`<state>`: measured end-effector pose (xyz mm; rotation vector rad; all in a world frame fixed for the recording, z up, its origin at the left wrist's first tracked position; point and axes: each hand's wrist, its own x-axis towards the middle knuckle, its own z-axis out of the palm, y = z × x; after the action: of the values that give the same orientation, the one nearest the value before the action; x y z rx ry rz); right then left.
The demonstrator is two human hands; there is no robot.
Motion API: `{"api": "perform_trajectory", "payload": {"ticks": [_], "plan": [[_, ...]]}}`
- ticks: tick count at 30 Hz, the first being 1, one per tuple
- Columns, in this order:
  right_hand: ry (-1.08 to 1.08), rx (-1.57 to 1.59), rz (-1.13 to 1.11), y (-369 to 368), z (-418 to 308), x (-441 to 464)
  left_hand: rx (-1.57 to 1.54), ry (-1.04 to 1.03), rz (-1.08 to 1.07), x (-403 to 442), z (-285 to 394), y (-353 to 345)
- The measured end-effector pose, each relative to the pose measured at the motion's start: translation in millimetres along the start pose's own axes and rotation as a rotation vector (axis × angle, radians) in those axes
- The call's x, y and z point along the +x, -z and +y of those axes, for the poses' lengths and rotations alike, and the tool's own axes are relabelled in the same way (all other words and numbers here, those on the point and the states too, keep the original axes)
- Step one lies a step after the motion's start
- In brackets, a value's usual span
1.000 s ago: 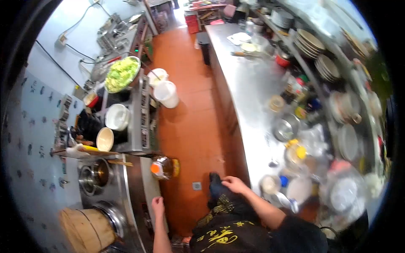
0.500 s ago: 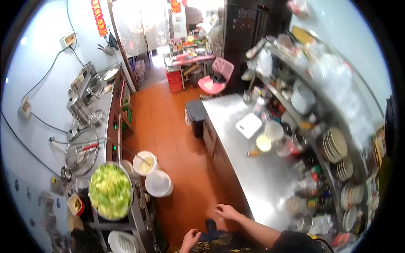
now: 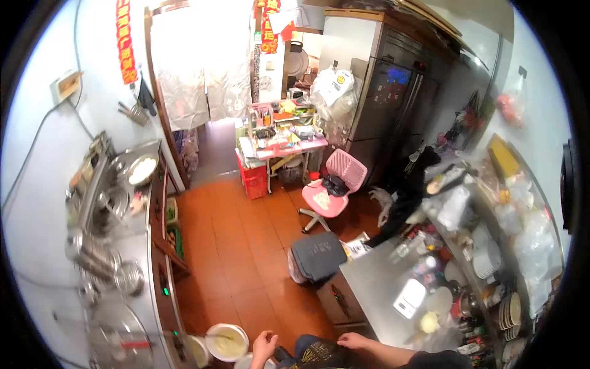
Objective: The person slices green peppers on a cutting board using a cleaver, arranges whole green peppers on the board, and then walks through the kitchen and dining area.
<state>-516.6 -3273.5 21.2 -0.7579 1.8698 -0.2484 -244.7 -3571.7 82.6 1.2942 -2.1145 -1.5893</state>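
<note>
At the bottom edge, my left hand hangs beside a white bucket of pale food, its fingers curled; whether anything is between them is too small to tell. My right hand is over my dark clothing, near the end of the steel counter, with its fingers loosely bent and nothing visible in it. A grey-lidded bin stands at the counter's far end. On the counter lies a white scale or board.
A pink chair and a cluttered desk stand ahead. Left is a steel sink counter with pots. A dark fridge stands back right, with a loaded shelf nearer.
The view has moved forward and tilted up along the aisle. The lettuce bowl has left the view; the bin, chair and desk are nearer. Both hands now show lower in the picture.
</note>
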Motion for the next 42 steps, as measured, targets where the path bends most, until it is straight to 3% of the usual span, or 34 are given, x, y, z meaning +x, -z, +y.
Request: {"api": "perform_trajectory", "payload": {"ticks": [2, 3, 6, 7, 10, 12, 14, 16, 19, 23, 25, 26, 28, 32, 33, 35, 36, 37, 38, 39, 42], "plan": [[-0.059, 0.148, -0.007, 19, -23, 43, -0.025, -0.032, -0.030, 82, 43, 46], [-0.220, 0.226, -0.033, 42, -59, 55, -0.027, -0.046, -0.048, 124, 51, 61], [-0.431, 0.531, 0.046, 93, -140, 134, 0.060, 0.000, -0.140, 245, 75, 110], [-0.364, 0.554, 0.025, 110, -153, 175, 0.083, 0.014, -0.144, 288, 78, 121], [-0.062, 0.031, -0.105, 179, -172, 337, 0.080, 0.060, -0.071, 407, 88, 159], [0.067, -0.093, -0.089, 251, -234, 412, 0.101, 0.135, -0.045, 457, 124, 203], [0.071, -0.095, 0.087, 355, -351, 439, 0.003, 0.029, -0.030, 522, 115, 235], [0.213, -0.062, 0.377, 425, -413, 502, -0.023, -0.067, 0.003, 579, 140, 279], [0.206, 0.222, 0.408, 526, -517, 562, -0.149, -0.001, 0.041, 688, 134, 329], [0.114, 0.120, 0.511, 584, -588, 656, -0.141, 0.030, 0.074, 864, 99, 388], [0.055, 0.051, 0.450, 587, -594, 708, -0.041, 0.131, 0.005, 941, 93, 412], [-0.001, -0.016, 0.410, 585, -602, 729, -0.089, 0.102, 0.071, 973, 115, 427], [0.038, 0.144, 0.260, 595, -643, 738, -0.238, -0.031, 0.064, 1031, 165, 458], [0.026, 0.134, 0.066, 643, -725, 763, -0.303, -0.037, 0.066, 1132, 235, 495], [0.156, 0.032, 0.097, 648, -716, 799, -0.286, -0.035, 0.024, 1155, 254, 507], [0.164, 0.051, 0.127, 685, -752, 852, -0.281, -0.034, -0.040, 1190, 294, 522], [0.270, 0.169, 0.233, 728, -813, 853, -0.289, -0.064, -0.061, 1217, 316, 532], [0.558, 0.256, 0.347, 748, -838, 896, -0.381, -0.160, 0.030, 1254, 313, 532], [0.539, 0.225, 0.357, 770, -866, 939, -0.375, -0.213, 0.007, 1298, 309, 542], [0.680, 0.355, 0.412, 808, -924, 946, -0.387, -0.305, -0.029, 1338, 313, 558], [0.954, 0.504, 0.315, 912, -1077, 971, -0.315, -0.266, -0.048, 1419, 437, 619]]}}
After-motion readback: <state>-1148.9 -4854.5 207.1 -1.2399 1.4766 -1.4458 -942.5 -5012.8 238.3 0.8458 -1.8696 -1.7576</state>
